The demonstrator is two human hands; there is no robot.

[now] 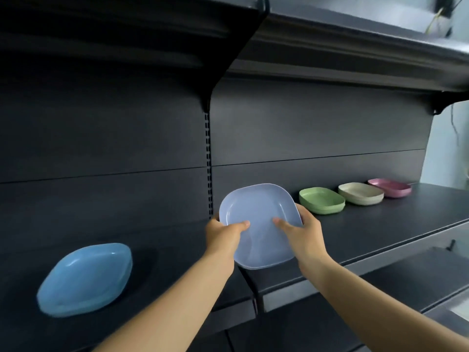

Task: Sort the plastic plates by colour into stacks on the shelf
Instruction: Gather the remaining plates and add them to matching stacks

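Observation:
A pale lavender-blue plate (256,207) is tilted up above the dark shelf (355,224), held by both hands. My left hand (220,237) grips its left rim with the thumb on the inside. My right hand (304,232) grips the right rim, thumb also on the inside. On the shelf to the left lies a stack of brighter blue plates (86,278). To the right stand a green stack (322,200), a beige stack (361,193) and a pink stack (390,188) in a row.
A higher shelf (330,47) overhangs the row of stacks. A slotted upright (208,163) divides the back panel just behind the held plate. A lower ledge (380,283) juts out below the shelf's front edge at the right.

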